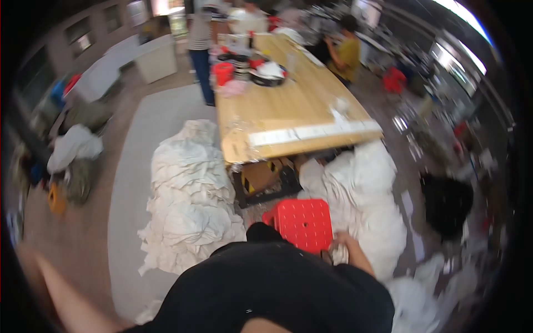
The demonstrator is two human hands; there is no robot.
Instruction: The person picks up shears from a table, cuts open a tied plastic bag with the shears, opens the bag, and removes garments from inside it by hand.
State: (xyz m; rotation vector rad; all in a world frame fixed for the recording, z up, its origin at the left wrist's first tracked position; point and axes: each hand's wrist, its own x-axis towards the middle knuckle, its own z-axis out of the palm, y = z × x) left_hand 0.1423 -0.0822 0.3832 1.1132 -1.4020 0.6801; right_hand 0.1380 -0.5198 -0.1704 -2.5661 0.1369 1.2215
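Note:
My right hand is closed at the right edge of a red plastic stool, around a small whitish thing with a dark part, whose kind I cannot make out. Beside that hand rises a tall heap of white cloth. Out to the far left, my left hand is smeared by motion at the dark rim of the view, so its fingers do not show clearly. Between my arms, my own black-clad body hides part of the floor and the stool's near side.
Ahead stands a wooden table with a white strip along its near edge. Another cloth pile lies on a grey mat at left. Red containers stand on the table. One person stands beyond; another in yellow is at right.

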